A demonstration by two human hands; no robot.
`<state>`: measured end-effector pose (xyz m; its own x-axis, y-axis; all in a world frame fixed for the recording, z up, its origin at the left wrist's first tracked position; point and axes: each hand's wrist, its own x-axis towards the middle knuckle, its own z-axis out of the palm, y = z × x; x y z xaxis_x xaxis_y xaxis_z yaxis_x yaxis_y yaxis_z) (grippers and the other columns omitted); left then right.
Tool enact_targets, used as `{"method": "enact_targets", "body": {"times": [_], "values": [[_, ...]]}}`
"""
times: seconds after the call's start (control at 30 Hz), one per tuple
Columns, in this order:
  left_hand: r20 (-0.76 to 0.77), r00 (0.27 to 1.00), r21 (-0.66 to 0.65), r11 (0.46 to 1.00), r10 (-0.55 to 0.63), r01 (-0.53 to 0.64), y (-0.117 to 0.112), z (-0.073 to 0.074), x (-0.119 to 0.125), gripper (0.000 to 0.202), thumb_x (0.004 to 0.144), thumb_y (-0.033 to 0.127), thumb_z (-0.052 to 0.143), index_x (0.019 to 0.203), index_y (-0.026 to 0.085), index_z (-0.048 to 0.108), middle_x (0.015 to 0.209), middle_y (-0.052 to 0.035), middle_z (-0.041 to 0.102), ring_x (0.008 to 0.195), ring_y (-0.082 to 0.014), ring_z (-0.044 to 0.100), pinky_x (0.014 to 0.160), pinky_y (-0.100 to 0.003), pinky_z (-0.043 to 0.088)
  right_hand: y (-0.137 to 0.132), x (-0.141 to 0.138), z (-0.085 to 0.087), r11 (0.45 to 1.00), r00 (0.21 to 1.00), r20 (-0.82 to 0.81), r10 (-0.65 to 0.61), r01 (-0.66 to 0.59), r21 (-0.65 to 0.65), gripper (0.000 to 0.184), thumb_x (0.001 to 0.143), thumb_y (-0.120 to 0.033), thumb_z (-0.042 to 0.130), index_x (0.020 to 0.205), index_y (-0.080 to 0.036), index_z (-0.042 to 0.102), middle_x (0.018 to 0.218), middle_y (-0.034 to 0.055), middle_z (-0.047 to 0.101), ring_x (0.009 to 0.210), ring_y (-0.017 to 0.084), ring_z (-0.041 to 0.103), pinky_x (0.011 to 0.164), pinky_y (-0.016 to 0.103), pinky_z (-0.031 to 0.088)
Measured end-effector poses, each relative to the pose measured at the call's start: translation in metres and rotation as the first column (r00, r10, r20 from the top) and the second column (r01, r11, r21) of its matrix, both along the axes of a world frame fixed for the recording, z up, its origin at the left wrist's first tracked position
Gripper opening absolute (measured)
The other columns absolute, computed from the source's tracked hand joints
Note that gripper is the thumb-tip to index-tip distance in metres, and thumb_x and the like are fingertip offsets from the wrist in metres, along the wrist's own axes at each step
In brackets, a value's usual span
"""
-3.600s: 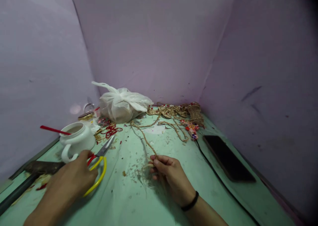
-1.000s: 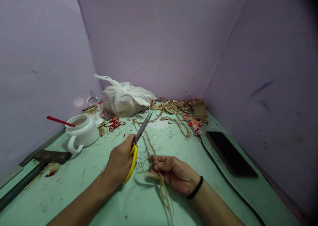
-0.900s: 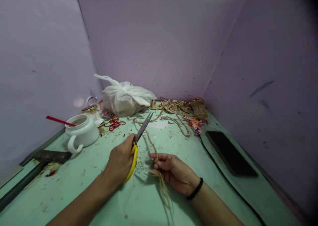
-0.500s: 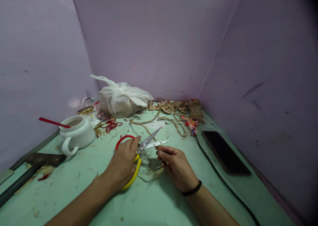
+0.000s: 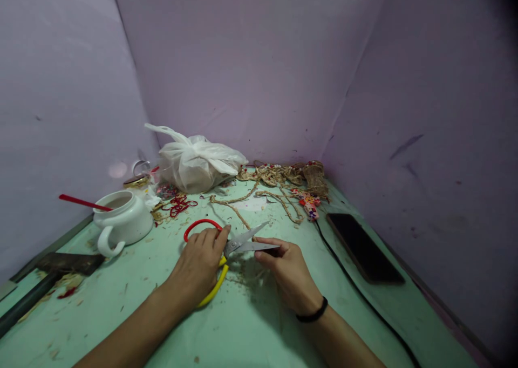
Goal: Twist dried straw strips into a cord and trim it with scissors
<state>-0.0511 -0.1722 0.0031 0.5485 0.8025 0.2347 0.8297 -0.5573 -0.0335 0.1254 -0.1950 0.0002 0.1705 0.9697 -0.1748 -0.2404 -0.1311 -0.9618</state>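
Observation:
Both hands are over the middle of the green table. My left hand (image 5: 200, 263) is closed around the scissors (image 5: 233, 246), which have one red and one yellow handle loop. Their blades are parted in a narrow V and point right. Across from it, my right hand (image 5: 289, 271), with a black band at the wrist, pinches thumb and fingers at the tip of the lower blade. Frayed twine fibres hang faintly below these fingers; the pinched part is mostly hidden. A length of braided twine (image 5: 242, 217) lies just beyond the blades.
A white pot (image 5: 135, 222) with a red stick stands left, near a hammer-like tool (image 5: 75, 263). Behind are a tied plastic bag (image 5: 202, 165), red string (image 5: 178, 205) and a twine heap (image 5: 279, 175). A phone (image 5: 362, 246) and black cable (image 5: 350, 281) lie right.
The scissor blades have closed partway, and the lower one now overlaps the right fingertips. The frayed fibres below the right hand show less. The view has shifted slightly.

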Motion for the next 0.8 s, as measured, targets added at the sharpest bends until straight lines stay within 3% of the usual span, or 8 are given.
{"method": "enact_targets", "body": {"times": [0.2, 0.47, 0.8], "values": [[-0.029, 0.999, 0.065, 0.997, -0.03, 0.031, 0.002, -0.002, -0.003, 0.062, 0.068, 0.011, 0.042, 0.129, 0.012, 0.03, 0.109, -0.014, 0.049, 0.098, -0.026, 0.043, 0.081, -0.04, 0.037, -0.001, 0.005, 0.005, 0.997, 0.998, -0.035, 0.048, -0.05, -0.053, 0.031, 0.046, -0.014, 0.07, 0.076, -0.011, 0.069, 0.061, 0.0042, 0.066, 0.052, 0.013, 0.055, 0.054, 0.025, 0.041], [0.014, 0.992, 0.007, 0.992, -0.126, 0.125, 0.004, -0.001, -0.007, 0.063, 0.068, 0.007, 0.041, 0.129, 0.016, 0.03, 0.101, -0.0104, 0.052, 0.092, -0.0225, 0.046, 0.079, -0.037, 0.039, -0.004, 0.009, 0.02, 0.981, 0.989, -0.102, 0.11, -0.125, -0.149, 0.027, 0.042, -0.011, 0.07, 0.068, -0.011, 0.066, 0.054, 0.0023, 0.063, 0.046, 0.012, 0.054, 0.05, 0.025, 0.04], [0.122, 0.969, -0.037, 0.974, -0.216, 0.222, 0.006, 0.004, -0.013, 0.059, 0.068, 0.006, 0.038, 0.127, 0.014, 0.036, 0.099, -0.0113, 0.054, 0.094, -0.0223, 0.047, 0.08, -0.036, 0.041, -0.005, 0.015, 0.023, 0.966, 0.967, -0.155, 0.205, -0.225, -0.125, 0.023, 0.041, -0.013, 0.071, 0.063, -0.011, 0.066, 0.061, 0.0036, 0.065, 0.054, 0.013, 0.054, 0.057, 0.026, 0.041]]}}
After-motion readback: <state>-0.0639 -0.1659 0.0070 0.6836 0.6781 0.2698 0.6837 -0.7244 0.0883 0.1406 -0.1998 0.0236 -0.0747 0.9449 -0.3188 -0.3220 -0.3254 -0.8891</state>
